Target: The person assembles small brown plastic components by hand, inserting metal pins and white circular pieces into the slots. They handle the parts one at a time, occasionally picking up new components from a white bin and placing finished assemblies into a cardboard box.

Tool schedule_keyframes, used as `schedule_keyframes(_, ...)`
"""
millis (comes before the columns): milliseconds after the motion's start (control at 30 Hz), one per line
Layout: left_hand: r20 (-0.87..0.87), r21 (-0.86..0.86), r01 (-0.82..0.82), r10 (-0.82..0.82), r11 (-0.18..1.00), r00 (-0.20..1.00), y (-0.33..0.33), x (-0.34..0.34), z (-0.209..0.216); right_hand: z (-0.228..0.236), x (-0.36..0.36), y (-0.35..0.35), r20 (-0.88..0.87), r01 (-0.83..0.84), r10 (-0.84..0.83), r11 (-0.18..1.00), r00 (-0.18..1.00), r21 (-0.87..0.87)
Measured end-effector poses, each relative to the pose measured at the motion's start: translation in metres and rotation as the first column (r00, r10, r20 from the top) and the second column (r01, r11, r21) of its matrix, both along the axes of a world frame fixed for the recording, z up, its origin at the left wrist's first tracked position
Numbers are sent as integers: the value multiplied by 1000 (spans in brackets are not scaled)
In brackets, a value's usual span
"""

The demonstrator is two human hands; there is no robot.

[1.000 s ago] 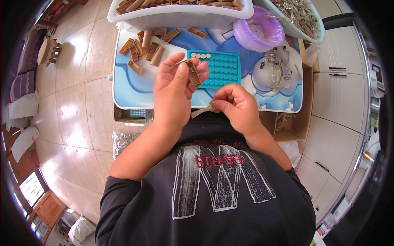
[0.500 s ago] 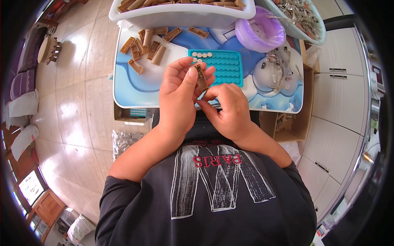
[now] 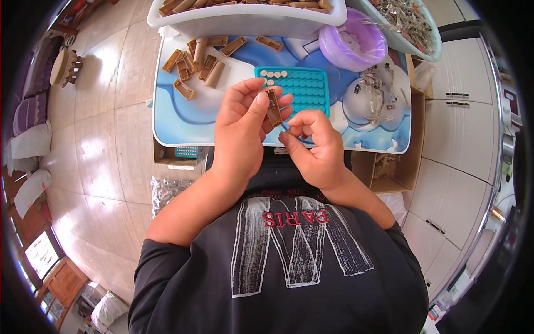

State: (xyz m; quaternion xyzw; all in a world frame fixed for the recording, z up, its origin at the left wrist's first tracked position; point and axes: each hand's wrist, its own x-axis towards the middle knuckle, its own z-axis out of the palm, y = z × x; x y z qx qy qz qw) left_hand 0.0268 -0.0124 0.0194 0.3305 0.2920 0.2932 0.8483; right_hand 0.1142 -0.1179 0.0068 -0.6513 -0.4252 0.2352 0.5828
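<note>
In my left hand (image 3: 240, 119) is a small brown plastic casing (image 3: 274, 109), long and hollow, its open side facing up under my thumb. Small parts show inside it, too fine to name. My right hand (image 3: 318, 149) is just right of the casing's lower end, thumb and forefinger pinched together. Whatever that pinch holds is too small to make out. Behind both hands lies a teal moulded tray (image 3: 311, 93) with rows of round pockets. Several small white discs (image 3: 273, 74) sit in its far left corner.
Several brown casings (image 3: 192, 65) lie at the table's far left. A white bin (image 3: 245, 21) of casings stands behind. At the right are a purple lined bowl (image 3: 349, 55), a pile of wired parts (image 3: 375, 92) and a pale basket (image 3: 428, 47) of similar parts.
My right hand has drawn slightly to the right, away from the casing, with its fingertips pinched. My left hand holds the casing in nearly the same place.
</note>
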Motion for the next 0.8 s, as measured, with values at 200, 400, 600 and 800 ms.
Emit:
schedule_keyframes(200,-14,-44,37,-38,998,999,-1,0,-1,-2,4,1,232,-27,24,1000,973,8)
schedule_keyframes(400,-33,-71,69,-72,995,997,-3,-2,-3,-1,9,2,525,-63,64,998,849,-19)
schedule_keyframes(600,-42,-130,105,-112,986,993,1,-9,-9,11,15,4,535,-96,113,994,837,-61)
schedule_keyframes(800,-18,-147,122,-126,982,992,1,-15,-20,3,16,12,571,-63,53,998,819,-1)
